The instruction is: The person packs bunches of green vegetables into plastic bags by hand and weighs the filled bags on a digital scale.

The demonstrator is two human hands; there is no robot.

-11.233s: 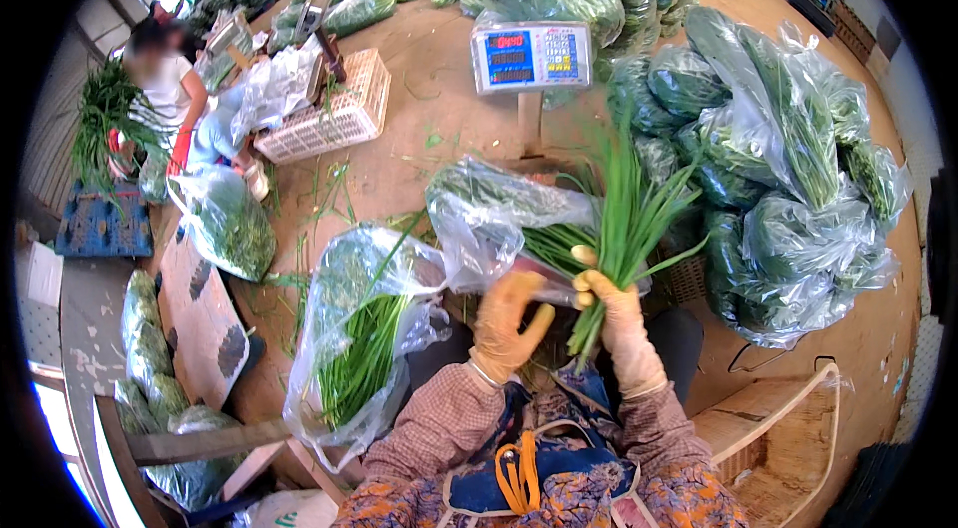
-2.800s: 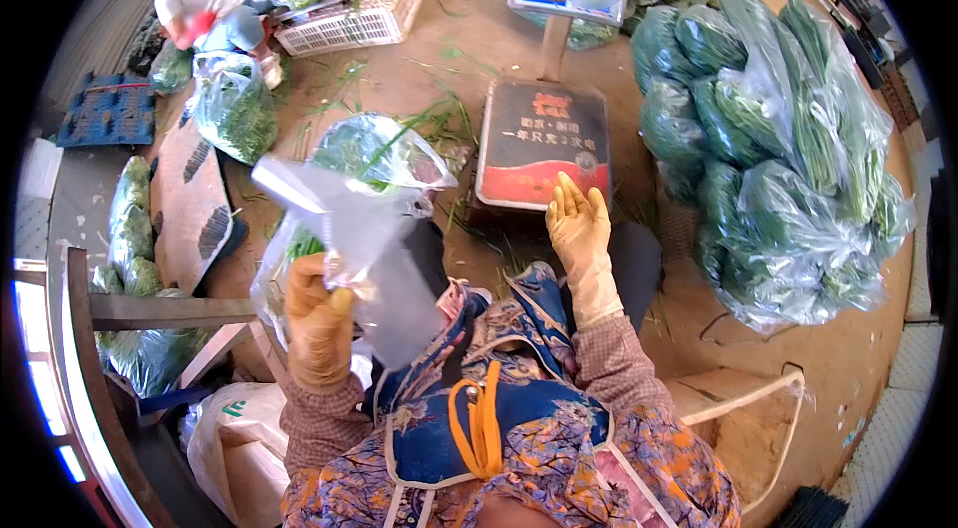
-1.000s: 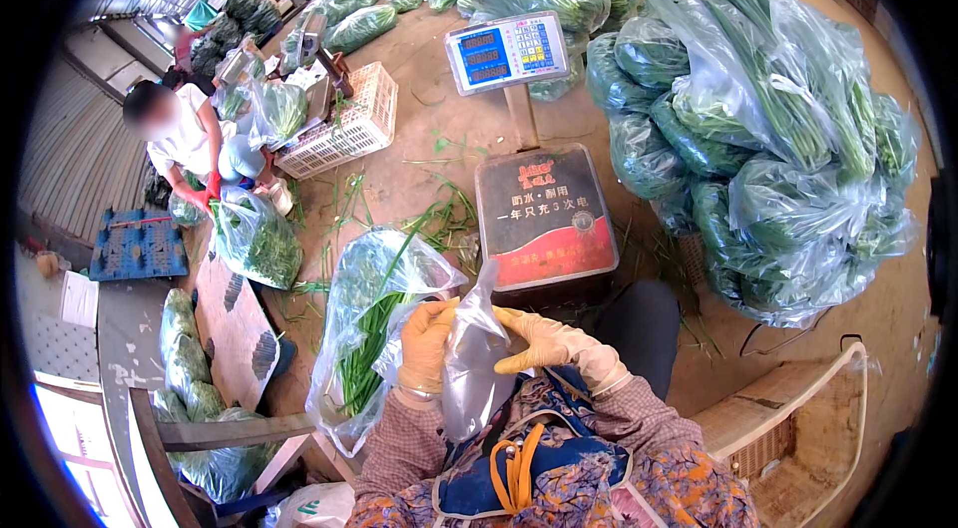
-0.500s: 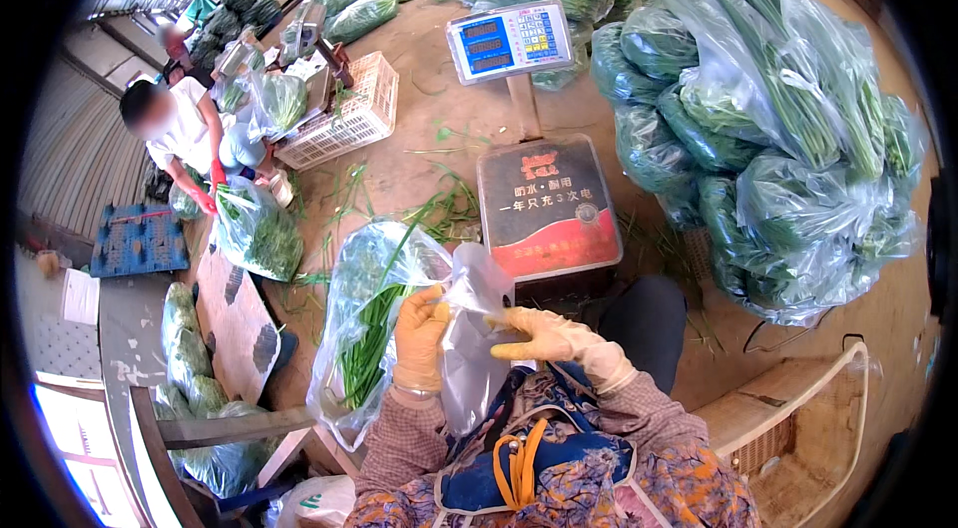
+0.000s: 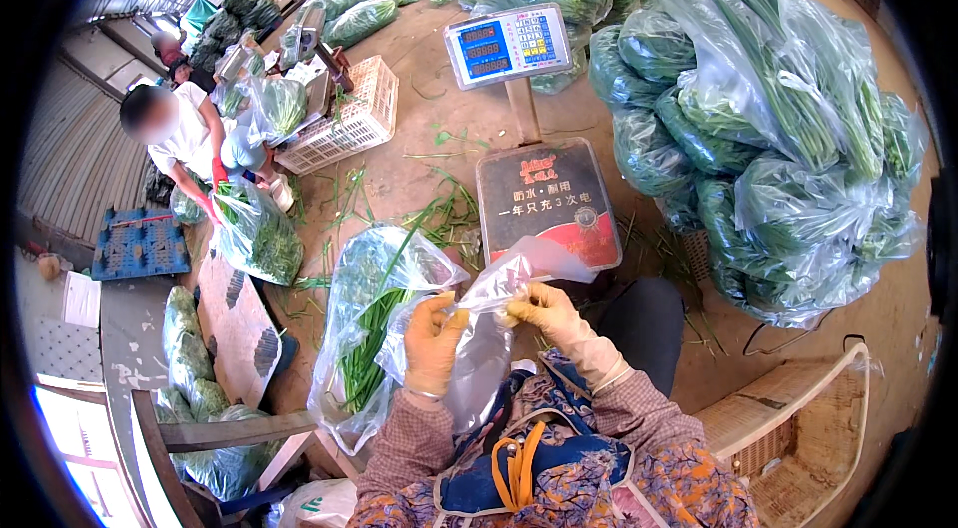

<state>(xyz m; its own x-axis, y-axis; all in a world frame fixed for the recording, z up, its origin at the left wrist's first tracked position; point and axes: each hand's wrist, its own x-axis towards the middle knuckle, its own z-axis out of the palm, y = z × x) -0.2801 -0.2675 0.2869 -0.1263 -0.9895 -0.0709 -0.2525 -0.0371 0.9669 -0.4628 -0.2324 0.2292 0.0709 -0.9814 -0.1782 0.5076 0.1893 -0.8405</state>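
Both my hands wear pale yellow rubber gloves and grip a clear plastic bag (image 5: 481, 360) in front of my lap. My left hand (image 5: 431, 343) pinches its left edge, fingers closed. Opposite it, my right hand (image 5: 551, 316) is closed on the right side of the bag's gathered upper part. The plastic flares out above the fingers, over the near edge of the scale platform (image 5: 544, 191). Just left of my left hand lies a larger clear bag (image 5: 344, 278) holding long green stalks (image 5: 371, 353), some poking out of its mouth.
The scale's display (image 5: 509, 46) stands on a post behind the platform. To the right rises a heap of bagged greens (image 5: 758, 149). A wooden-sided cart (image 5: 788, 428) is at lower right. At left a person (image 5: 185, 129) in red gloves handles a bag of greens (image 5: 257, 234) near a crate (image 5: 349, 119).
My right hand has moved in from spread fingers to a grip on the plastic bag. The bag's upper part now spreads to the right, over the scale's near edge.
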